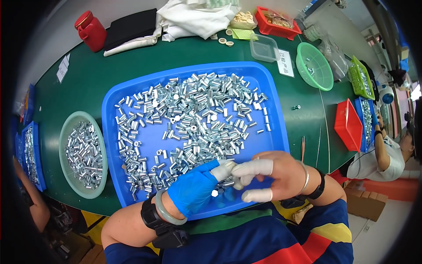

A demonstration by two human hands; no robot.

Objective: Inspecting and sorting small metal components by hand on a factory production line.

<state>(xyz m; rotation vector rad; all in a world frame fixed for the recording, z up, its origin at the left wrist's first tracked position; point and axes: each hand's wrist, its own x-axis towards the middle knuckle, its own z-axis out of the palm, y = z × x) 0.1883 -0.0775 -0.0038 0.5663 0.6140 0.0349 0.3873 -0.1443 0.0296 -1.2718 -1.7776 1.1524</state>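
A large blue tray (281, 127) holds a heap of small silver metal rivet nuts (198, 101), hollow with flanged ends. Over its near edge, my left hand (195, 187) wears a blue glove with a white cover on the thumb. Its fingers are curled; whatever lies in them is hidden. My right hand (272, 176), with white finger covers, meets the left one at the fingertips. Its thumb stands apart from the other fingers, and nothing shows between them. Just below the joined fingertips, one rivet nut (215, 193) shows its flange.
Left of the tray stands a pale green basket (66, 154) of rivet nuts. A green colander (323, 83), a clear box (263, 48) and a red bin (347, 125) are on the right. One loose rivet nut (296, 107) and tweezers (303, 149) lie nearby. Another person (384, 154) sits far right.
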